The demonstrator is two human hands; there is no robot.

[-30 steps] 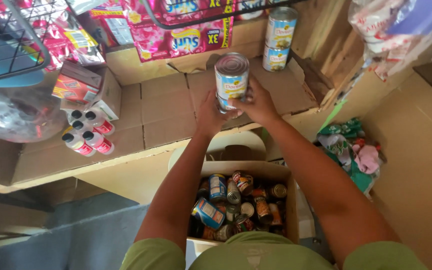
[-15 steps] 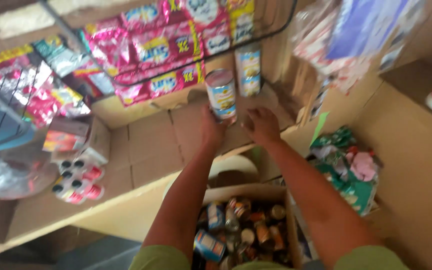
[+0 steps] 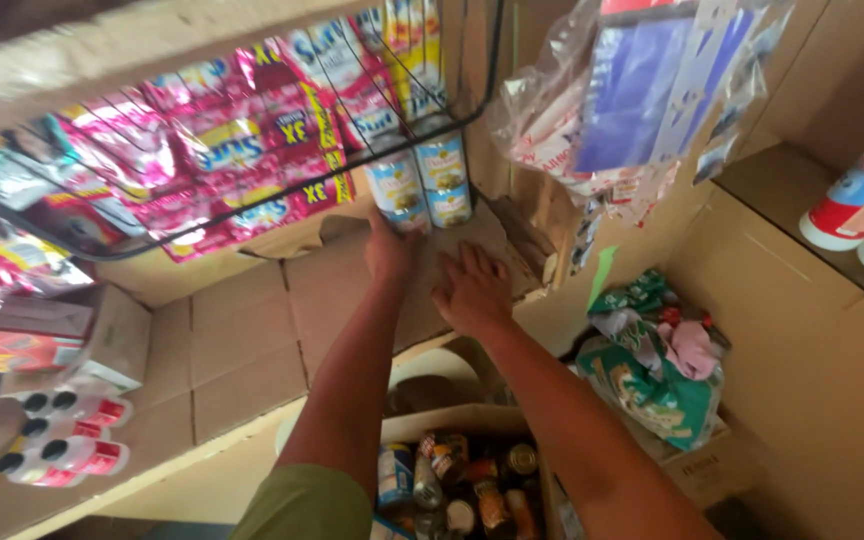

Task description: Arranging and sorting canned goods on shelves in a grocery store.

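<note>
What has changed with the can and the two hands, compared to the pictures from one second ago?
The can has gone from mid-air, held in both hands, to the back of the cardboard shelf, beside another can. The left hand still touches it at the base. The right hand has let go and hangs open above the shelf. The box of cans below and the small bottles stayed in place.

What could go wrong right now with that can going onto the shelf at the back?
The left hand holds a can right beside a stack of two cans; a nudge might topple them, perhaps into the open box of cans below. The wire rack of pink sachets hangs low over that spot, so the can or knuckles may catch it. The right hand rests flat on the cardboard shelf, steadying nothing.
</note>
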